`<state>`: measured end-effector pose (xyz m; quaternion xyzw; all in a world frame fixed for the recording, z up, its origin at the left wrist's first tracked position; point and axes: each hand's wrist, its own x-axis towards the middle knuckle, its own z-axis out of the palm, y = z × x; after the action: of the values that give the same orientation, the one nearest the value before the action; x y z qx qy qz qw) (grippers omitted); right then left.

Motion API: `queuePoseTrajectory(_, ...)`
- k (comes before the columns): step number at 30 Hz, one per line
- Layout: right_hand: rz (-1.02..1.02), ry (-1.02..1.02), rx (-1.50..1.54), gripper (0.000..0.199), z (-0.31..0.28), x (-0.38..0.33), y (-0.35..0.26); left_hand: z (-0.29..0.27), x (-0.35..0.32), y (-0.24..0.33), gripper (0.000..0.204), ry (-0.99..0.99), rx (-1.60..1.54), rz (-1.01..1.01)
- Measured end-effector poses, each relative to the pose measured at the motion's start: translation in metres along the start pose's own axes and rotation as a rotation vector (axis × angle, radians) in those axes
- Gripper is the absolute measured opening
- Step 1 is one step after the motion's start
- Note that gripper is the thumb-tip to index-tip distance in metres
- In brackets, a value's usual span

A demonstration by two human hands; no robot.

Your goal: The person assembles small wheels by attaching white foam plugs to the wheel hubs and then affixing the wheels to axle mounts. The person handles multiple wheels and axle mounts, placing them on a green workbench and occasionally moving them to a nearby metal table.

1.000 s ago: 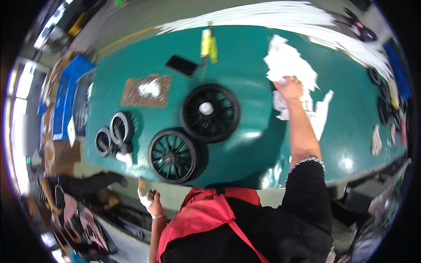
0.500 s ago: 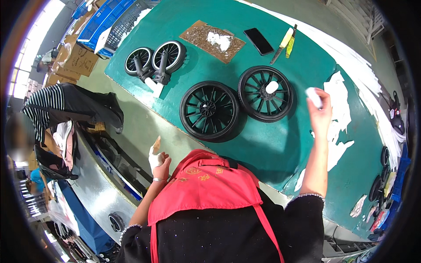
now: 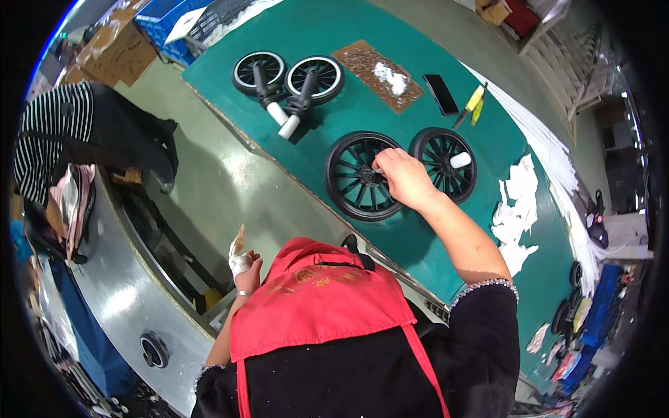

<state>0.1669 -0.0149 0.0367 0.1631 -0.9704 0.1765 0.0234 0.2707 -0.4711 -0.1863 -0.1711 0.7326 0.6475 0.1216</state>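
Note:
Two large black spoked wheels lie side by side on the green table. My right hand (image 3: 405,180) reaches over the nearer wheel (image 3: 346,198), its fingers closed at the hub around a small white cylindrical piece (image 3: 377,170), mostly hidden by the fingers. On the hub of the farther wheel (image 3: 424,148) stands another white rounded piece (image 3: 460,160). My left hand (image 3: 244,265), partly wrapped in white, hangs beside the red apron away from the table. Its index finger is stretched out and nothing shows in it.
A pair of smaller wheels (image 3: 315,78) on a fork with white sleeves lies at the table's far left. Beyond are a brown board (image 3: 362,59), a phone (image 3: 440,95) and a yellow-handled knife (image 3: 475,101). White scraps (image 3: 516,209) lie right. Another person (image 3: 125,132) bends at the left.
My right hand has moved left from beside the white scraps to the nearer wheel's hub, carrying the white piece. My left hand stays low by the apron. The view has shifted.

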Motion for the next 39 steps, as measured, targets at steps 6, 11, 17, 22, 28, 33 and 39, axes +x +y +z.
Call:
queuePoseTrajectory(6, 0.108, -0.199, -0.269, 0.02, 0.035, 0.015, -0.004, -0.021, -0.007, 0.0, 0.04, 0.177, -0.308, -0.126)
queuePoseTrajectory(11, 0.252, -0.181, -0.259, 0.021, 0.053, 0.026, -0.005, -0.029, 0.019, -0.017, 0.029, 0.094, -0.224, -0.093)
queuePoseTrajectory(17, 0.52, 0.193, 0.198, 0.046, 0.047, 0.004, -0.018, 0.007, 0.036, 0.041, 0.007, -0.108, 0.227, 0.302)
queuePoseTrajectory(22, 0.884, 0.77, -0.008, 0.04, 0.062, -0.112, 0.084, 0.08, 0.035, 0.127, 0.029, -0.129, 0.349, 0.466)
queuePoseTrajectory(28, 1.458, 1.034, 0.412, 0.059, 0.1, -0.206, 0.226, 0.203, 0.061, 0.184, 0.054, -0.202, 0.893, 0.603)
queuePoseTrajectory(33, 1.498, 0.518, 0.672, 0.036, 0.075, -0.189, 0.229, 0.234, 0.073, 0.194, 0.089, -0.094, 1.104, 0.443)
queuePoseTrajectory(39, 1.353, 0.717, 1.61, 0.024, 0.021, -0.194, 0.188, 0.238, 0.102, 0.181, 0.067, -0.063, 0.792, 0.195)
